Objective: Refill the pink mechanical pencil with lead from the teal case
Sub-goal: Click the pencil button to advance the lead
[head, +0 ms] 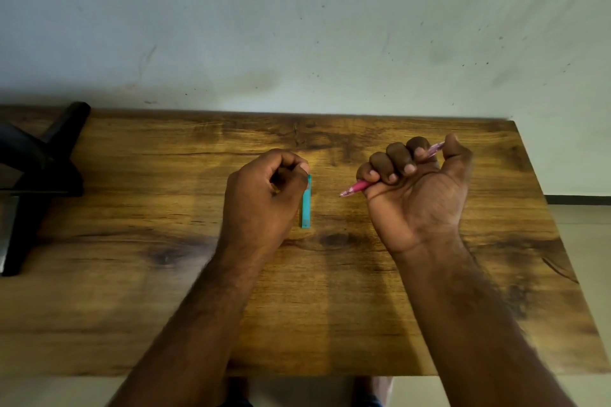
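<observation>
A: Start with the grips. What is each hand doing?

B: The right hand, right of centre in the frame, is curled into a fist around the pink mechanical pencil. The fingers wrap the barrel, palm turned towards the camera. The metal tip pokes out at the lower left of the fist, and the clear pink cap end shows at the upper right, beside the thumb.

A: And the other?

B: The left hand, just left of centre, has its fingertips drawn together at the top end of the teal case. It looks like a pinch on that end, but whether it is holding the case itself, a lid or a lead, I cannot tell; the knuckles hide it.

A: Where does the case lie?

B: On the wooden table, in the middle of the frame, running up and down, between the two hands. Its lower end rests on the wood.

A: So how far along is the job?

B: Early, I judge. Both items are in hand, yet no lead is visible and the pencil appears fully assembled. Opening the pencil, drawing out a lead and feeding it in all seem left to do.

A: How do the items look?

B: The case is slim, flat and opaque. The pencil is translucent pink with a darker grip section near the tip.
</observation>
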{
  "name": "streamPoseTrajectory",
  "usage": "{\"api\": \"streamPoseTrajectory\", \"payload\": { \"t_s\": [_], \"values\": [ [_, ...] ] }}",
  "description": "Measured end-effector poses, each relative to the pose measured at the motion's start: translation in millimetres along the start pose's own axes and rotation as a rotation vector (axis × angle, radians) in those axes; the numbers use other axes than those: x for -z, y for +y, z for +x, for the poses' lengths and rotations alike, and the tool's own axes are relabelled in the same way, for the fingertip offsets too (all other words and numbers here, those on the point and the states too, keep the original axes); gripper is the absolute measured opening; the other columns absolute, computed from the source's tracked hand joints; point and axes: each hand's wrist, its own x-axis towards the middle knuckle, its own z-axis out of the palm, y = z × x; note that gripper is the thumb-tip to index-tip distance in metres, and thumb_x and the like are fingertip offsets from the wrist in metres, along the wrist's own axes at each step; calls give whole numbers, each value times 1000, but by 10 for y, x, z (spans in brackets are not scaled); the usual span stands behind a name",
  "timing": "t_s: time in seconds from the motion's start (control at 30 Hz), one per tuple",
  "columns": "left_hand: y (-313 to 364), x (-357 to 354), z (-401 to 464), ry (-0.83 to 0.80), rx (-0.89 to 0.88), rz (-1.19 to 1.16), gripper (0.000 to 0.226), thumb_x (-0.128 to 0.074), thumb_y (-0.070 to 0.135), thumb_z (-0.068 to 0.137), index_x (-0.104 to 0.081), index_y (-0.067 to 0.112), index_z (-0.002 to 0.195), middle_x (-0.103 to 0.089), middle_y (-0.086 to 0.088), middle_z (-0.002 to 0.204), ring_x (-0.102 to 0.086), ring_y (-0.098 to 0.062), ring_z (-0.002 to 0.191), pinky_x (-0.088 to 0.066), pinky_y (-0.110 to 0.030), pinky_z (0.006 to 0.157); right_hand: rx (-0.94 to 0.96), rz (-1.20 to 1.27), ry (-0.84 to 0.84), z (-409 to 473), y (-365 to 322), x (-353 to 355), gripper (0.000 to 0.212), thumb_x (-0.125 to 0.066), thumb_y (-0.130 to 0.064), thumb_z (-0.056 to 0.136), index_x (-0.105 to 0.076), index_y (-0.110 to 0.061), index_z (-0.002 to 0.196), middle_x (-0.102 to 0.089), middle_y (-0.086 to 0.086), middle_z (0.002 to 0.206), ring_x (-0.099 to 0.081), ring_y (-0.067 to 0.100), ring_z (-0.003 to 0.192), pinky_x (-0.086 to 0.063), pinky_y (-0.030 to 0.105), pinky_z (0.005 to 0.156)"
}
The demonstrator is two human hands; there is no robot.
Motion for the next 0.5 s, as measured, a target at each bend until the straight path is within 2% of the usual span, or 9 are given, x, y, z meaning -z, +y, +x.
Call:
{"api": "streamPoseTrajectory", "payload": {
  "t_s": [0.37,0.5],
  "values": [
    [8,7,-2,-4,2,5,11,-70,25,97,-75,15,102,-77,6,92,-71,-1,89,-46,1,72,12,-3,-3,-2,7,1,50,-39,-51,101,-48,-19,64,-34,-4,53,-26,14,54,-30,31,58],
    [8,8,-6,-8,1,10,13,-69,26,97,-75,15,103,-77,6,93,-71,-1,90,-46,2,73,11,1,0,-3,21,-2,54,-40,-56,101,-49,-19,64,-34,-4,53,-26,13,54,-31,30,57]
  ]
}}
